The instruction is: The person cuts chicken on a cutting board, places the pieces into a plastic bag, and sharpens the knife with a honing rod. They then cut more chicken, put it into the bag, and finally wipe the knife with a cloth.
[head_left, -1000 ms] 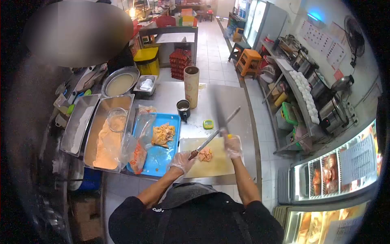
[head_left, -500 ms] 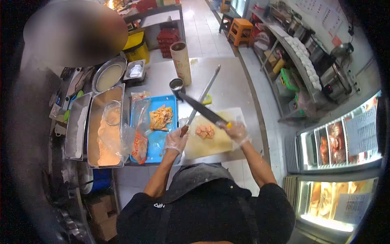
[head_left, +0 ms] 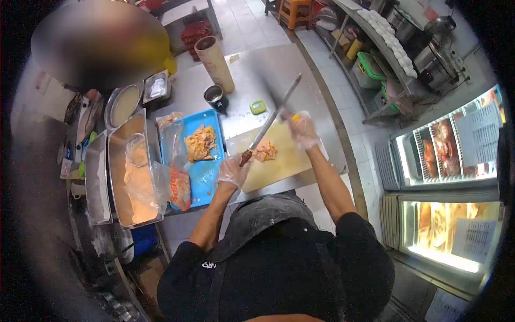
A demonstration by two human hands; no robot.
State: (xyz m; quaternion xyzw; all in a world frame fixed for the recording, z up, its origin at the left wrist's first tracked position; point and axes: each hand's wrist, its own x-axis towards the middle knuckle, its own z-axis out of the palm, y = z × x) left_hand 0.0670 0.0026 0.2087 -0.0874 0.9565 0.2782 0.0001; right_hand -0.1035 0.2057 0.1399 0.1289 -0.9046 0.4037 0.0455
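My left hand (head_left: 232,170), in a clear plastic glove, is closed around the brown handle of a sharpening steel (head_left: 274,114) that slants up and to the right. My right hand (head_left: 303,131), gloved too, grips a knife (head_left: 267,88) by its handle. Motion smears the blade, which crosses the rod near its upper part in this view. Below the rod, chopped raw meat (head_left: 265,152) lies on a pale cutting board (head_left: 287,158). To the left, a blue tray (head_left: 201,189) bears a heap of yellowish meat pieces (head_left: 200,143) and a printed plastic bag (head_left: 179,188).
Deep metal pans stand left of the tray, one with orange powder (head_left: 138,185). A dark mug (head_left: 214,97), a tall tube (head_left: 214,64) and a small green-edged box (head_left: 257,107) stand behind the board. Lit display fridges (head_left: 450,150) line the right. A blurred person is at upper left.
The knife has swung upward along the steel, its blade now steeper and blurred. My right hand has risen a little and the small green-edged box shows fully. The whole view has shifted.
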